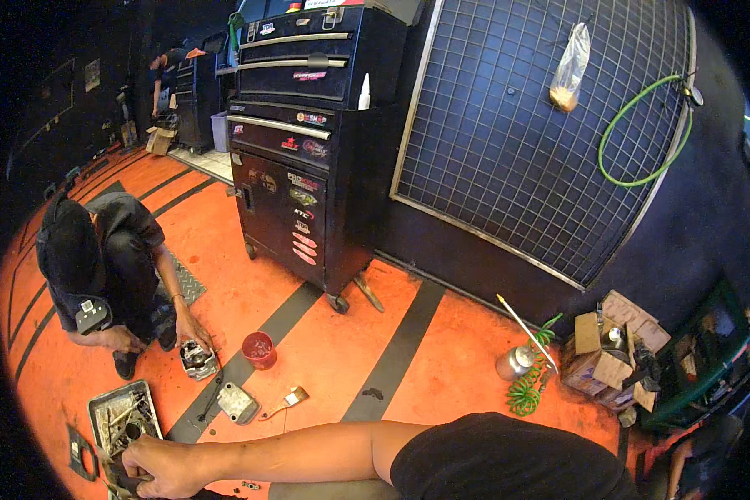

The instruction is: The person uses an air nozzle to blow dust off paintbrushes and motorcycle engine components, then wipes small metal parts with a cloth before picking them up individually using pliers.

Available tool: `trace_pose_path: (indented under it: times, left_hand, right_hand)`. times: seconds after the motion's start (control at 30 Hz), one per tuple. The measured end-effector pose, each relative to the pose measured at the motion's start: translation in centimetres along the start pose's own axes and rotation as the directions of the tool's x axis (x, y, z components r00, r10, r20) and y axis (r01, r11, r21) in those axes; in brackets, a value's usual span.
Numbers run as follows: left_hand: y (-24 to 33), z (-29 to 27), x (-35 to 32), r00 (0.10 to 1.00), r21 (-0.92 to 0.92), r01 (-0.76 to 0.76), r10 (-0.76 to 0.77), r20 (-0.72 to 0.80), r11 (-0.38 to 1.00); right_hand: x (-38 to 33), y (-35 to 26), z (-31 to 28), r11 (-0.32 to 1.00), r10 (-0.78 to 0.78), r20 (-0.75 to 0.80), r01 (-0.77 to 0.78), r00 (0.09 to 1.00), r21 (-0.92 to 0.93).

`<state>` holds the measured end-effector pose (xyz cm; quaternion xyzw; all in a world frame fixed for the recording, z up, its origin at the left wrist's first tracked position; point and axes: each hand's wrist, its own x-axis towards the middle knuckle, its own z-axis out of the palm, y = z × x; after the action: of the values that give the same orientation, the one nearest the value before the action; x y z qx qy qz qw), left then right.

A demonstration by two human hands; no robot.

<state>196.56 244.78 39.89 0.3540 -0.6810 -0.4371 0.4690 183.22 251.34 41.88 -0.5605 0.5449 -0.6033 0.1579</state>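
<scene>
The person's right hand reaches across the body to the lower left; its grip is curled around a dark part at the frame's bottom edge, though what exactly it clasps is too dark to tell. The left hand is not in view. Just above the grip sits a metal tray filled with bolts and small tools, resting on the orange floor. Beyond the tray lie a grey metal cover and a paintbrush, then a red cup. Farther from the grip, a crouching co-worker holds an engine part. A black tool cabinet stands beyond.
</scene>
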Motion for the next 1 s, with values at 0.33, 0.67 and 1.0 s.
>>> trace_pose_path:
  times: [0.33,0.67,1.0]
  left_hand:
    - [-1.0,1.9,0.2,0.995,-0.27,-0.089,0.073,-0.069,0.959]
    - [2.0,0.7,-1.6,0.985,-0.746,0.149,-0.163,0.056,0.649]
    - [2.5,-0.4,-1.8,0.992,-0.749,0.086,-0.122,0.006,0.657]
  right_hand:
    - [0.7,-2.5,-3.0,0.976,-0.131,-0.116,0.107,0.985,-0.191]
    - [-1.0,-5.3,-1.1,0.881,-0.192,0.195,0.256,0.962,-0.398]
    - [0.6,-6.6,-1.8,0.957,-0.079,0.136,0.114,0.988,-0.268]
